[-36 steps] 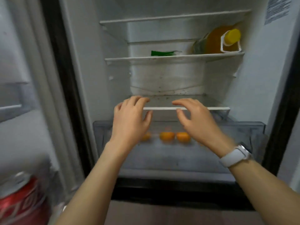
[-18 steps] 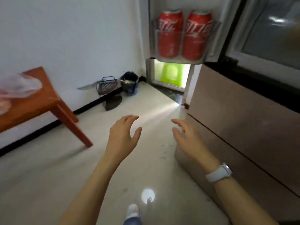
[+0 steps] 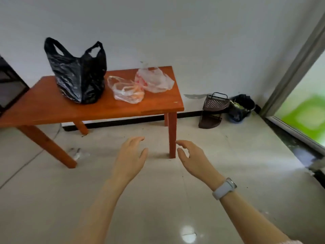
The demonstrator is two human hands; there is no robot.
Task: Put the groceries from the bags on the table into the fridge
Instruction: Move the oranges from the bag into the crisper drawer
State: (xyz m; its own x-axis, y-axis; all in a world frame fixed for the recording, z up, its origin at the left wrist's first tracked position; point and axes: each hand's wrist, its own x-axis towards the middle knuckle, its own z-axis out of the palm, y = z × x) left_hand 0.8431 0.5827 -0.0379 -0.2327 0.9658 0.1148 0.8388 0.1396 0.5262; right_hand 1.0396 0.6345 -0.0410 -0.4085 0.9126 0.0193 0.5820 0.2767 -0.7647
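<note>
An orange wooden table (image 3: 154,104) stands against the white wall. On it sit a tall black plastic bag (image 3: 77,74), a clear bag (image 3: 126,90) with orange items inside, and a second crumpled clear bag (image 3: 154,80) behind it. My left hand (image 3: 130,157) and my right hand (image 3: 193,159) hover empty over the floor in front of the table, fingers relaxed. A white watch is on the right wrist. The fridge is out of view.
A dark basket (image 3: 213,106) and a black bucket (image 3: 241,108) stand on the floor by the wall at right. A glass door frame (image 3: 295,71) runs along the right. A dark framed object (image 3: 10,85) sits at far left. Small debris (image 3: 77,154) lies near a table leg.
The view has swung left from the open fridge to the table with the bags. Both hands left the fridge drawer and stay empty in front of me.
</note>
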